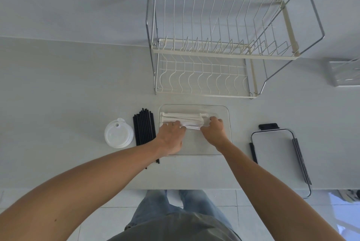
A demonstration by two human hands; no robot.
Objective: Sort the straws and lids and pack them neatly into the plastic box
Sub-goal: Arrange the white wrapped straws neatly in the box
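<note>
I see both of my hands inside the plastic box [227, 124], a clear, shallow tray with rounded corners sitting at the centre of the frame on the pale, matte counter [68, 94]. My left hand [171, 137] lies palm down over the left end of a bundle of white paper-wrapped straws [185, 117], fingers pressed onto the wrappers. My right hand [214, 130] curls around the bundle's right end, fingertips on the paper; I cannot tell how firmly either hand grips. The white straws lie crosswise along the upper part of the box, flat and slightly fanned.

Just left of the box lies a tight bunch of thin black straws [144, 127], smooth and straight, running up and down the frame; my left forearm crosses over their lower ends. Left of those sits a stack of round, translucent white lids [118, 133], each with a small sip hole near the upper rim.

In the upper right of the frame stands a two-level wire dish rack [224, 46], cream-coated grids in a chrome frame. At right of centre lies a flat white rectangular board [272, 147] with a black clip at its top and a metal wire frame around it. A clear container [344, 74] is cut off at the right edge.
</note>
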